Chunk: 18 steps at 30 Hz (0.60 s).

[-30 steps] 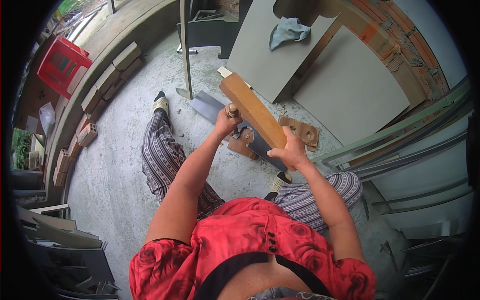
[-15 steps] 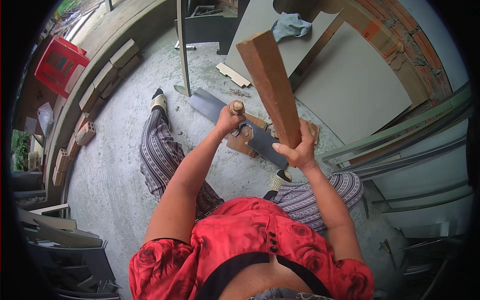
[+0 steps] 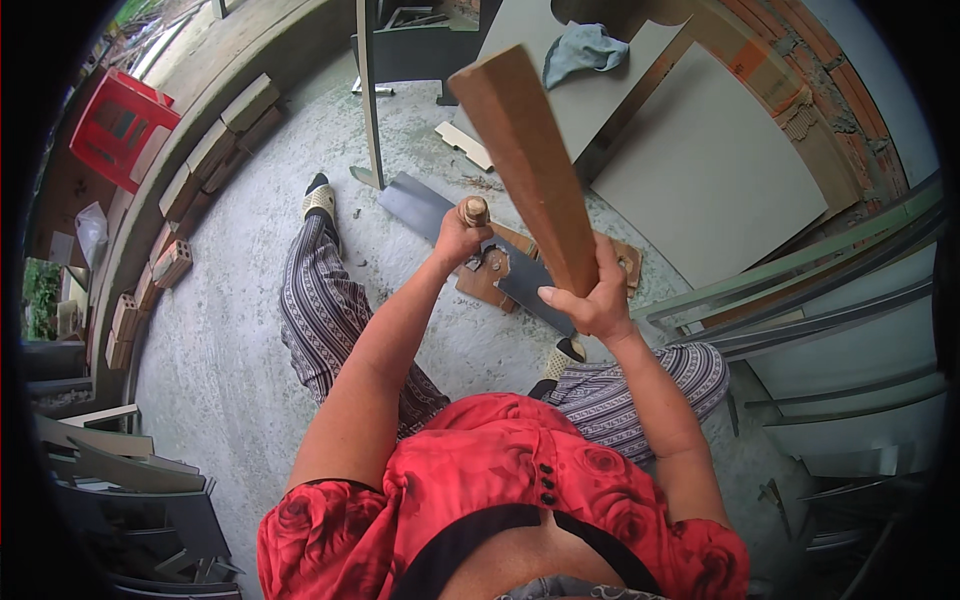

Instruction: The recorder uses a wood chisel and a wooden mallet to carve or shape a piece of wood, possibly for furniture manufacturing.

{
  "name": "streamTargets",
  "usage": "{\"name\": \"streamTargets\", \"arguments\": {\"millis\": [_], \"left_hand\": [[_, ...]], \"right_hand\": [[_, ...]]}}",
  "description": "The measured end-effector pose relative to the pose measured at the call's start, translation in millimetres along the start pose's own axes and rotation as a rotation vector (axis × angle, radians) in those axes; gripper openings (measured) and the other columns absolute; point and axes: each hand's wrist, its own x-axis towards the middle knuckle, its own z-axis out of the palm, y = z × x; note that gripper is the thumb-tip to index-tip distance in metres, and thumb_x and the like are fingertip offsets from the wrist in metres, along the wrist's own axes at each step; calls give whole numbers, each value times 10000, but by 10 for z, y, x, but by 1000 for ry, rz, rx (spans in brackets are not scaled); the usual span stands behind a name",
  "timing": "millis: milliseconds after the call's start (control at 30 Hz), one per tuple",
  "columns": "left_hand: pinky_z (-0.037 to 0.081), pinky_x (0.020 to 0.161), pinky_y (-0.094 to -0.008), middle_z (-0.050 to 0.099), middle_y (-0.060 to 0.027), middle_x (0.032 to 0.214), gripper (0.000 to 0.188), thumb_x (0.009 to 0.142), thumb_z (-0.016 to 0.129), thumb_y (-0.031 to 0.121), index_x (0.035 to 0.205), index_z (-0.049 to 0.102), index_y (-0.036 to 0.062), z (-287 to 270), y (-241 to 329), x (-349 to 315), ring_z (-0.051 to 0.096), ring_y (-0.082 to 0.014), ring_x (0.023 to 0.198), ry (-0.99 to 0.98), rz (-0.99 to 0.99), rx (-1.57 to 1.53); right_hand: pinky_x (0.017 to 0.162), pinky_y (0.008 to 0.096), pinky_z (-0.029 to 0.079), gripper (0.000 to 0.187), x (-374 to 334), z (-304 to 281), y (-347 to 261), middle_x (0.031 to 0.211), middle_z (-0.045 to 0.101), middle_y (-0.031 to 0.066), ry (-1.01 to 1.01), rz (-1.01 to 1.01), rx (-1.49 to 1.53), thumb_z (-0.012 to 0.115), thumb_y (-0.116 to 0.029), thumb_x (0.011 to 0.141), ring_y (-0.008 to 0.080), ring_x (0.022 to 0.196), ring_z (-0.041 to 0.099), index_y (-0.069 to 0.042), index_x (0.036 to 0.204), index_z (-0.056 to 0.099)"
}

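Observation:
My left hand (image 3: 458, 240) is closed around the upright wooden handle (image 3: 475, 208) of a chisel, whose blade is mostly hidden below the fist. The chisel stands over a long dark grey panel (image 3: 415, 207) lying on the floor between my legs. Beside my fist the panel has a ragged cut-out, and brown wooden board (image 3: 490, 288) shows through it and past its edges. In my right hand (image 3: 602, 298) is a thick brown wood block (image 3: 528, 155), gripped near its lower end. It is raised over the panel, its far end up and leaning left, apart from the chisel.
Large pale panels (image 3: 710, 160) lean at the back right, with a blue cloth (image 3: 585, 52) on one. Metal frames (image 3: 840, 290) stand at right. A notched pale strip (image 3: 463, 145) lies behind the panel. Bricks (image 3: 172, 263) and a red plastic chair (image 3: 122, 125) are at left, offcuts (image 3: 150, 490) at lower left.
The far end of the wood block has moved up and to the left, and my right hand has shifted slightly left. My left hand and the chisel are almost where they were.

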Motion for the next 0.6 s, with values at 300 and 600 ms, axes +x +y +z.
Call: {"name": "streamTargets", "arguments": {"millis": [300, 600], "left_hand": [[477, 668, -245, 642, 18, 853, 269, 671, 629, -86, 912, 614, 32, 124, -8, 37, 561, -64, 737, -18, 5, -73], [458, 571, -259, 569, 24, 712, 236, 608, 667, -33, 762, 533, 86, -82, 25, 60, 528, -93, 612, 104, -43, -40]], "right_hand": [[738, 400, 487, 664, -25, 44, 489, 849, 621, 208, -205, 272, -408, 773, -314, 563, 357, 815, 622, -21, 1069, 458], [752, 412, 479, 620, 22, -163, 573, 929, 642, 184, -9, 286, -242, 785, -324, 556, 346, 868, 630, -36, 1032, 511]]}}
